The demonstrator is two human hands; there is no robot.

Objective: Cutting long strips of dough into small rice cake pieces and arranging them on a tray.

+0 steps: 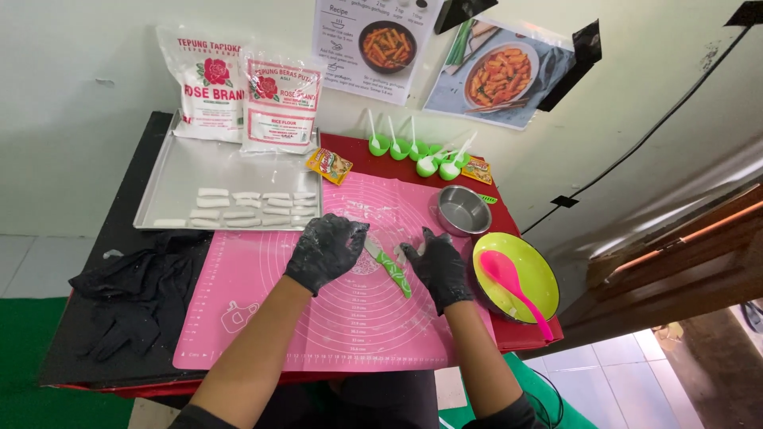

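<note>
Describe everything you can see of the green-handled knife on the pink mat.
The knife is small, with a green patterned handle that looks like plastic and a short pale blade. It lies flat and diagonal on the pink silicone mat, blade toward the upper left, handle toward the lower right. The blade tip is by the gloved left hand; the right hand is just beside the handle. Whether either touches it is unclear.
</note>
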